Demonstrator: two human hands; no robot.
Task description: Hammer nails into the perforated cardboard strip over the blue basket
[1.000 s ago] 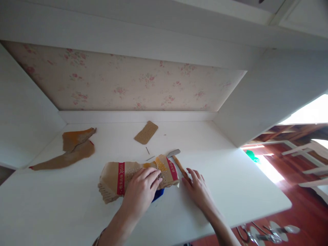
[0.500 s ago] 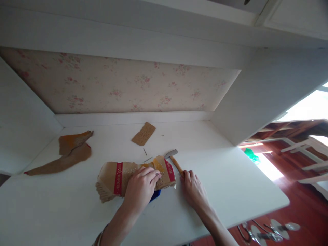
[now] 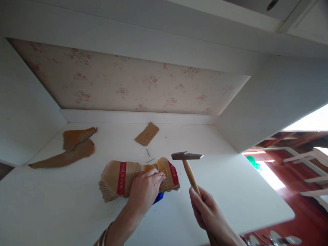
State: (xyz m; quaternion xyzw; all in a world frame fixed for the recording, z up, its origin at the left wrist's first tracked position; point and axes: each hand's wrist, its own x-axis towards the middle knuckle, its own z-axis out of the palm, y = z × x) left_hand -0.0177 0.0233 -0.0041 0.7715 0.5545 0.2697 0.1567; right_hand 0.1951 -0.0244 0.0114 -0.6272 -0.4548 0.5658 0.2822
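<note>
My right hand point(image 3: 208, 208) is wrapped round the wooden handle of a hammer point(image 3: 191, 174), whose metal head is raised above the white tabletop. My left hand point(image 3: 147, 184) rests on a torn piece of cardboard point(image 3: 110, 174) with red printed bands and many small punched holes. Its fingers are pinched together near the cardboard's right part; what they hold, if anything, is hidden. Something blue point(image 3: 158, 198) shows from under the cardboard's near edge. Two nails lie just beyond it, one nail point(image 3: 148, 152) more upright in view and another nail point(image 3: 150, 160) lying slantwise.
A small cardboard piece point(image 3: 147, 134) full of holes lies farther back on the white tabletop point(image 3: 77, 194). Torn brown scraps point(image 3: 71, 153) lie at the left. White panels flank the table, and a shelf edge point(image 3: 153, 30) overhangs it. A lamp point(image 3: 279, 238) stands below at right.
My right hand has lifted the hammer off the tabletop, with its head now up in the air. The left hand stays on the cardboard. The view has shifted slightly.
</note>
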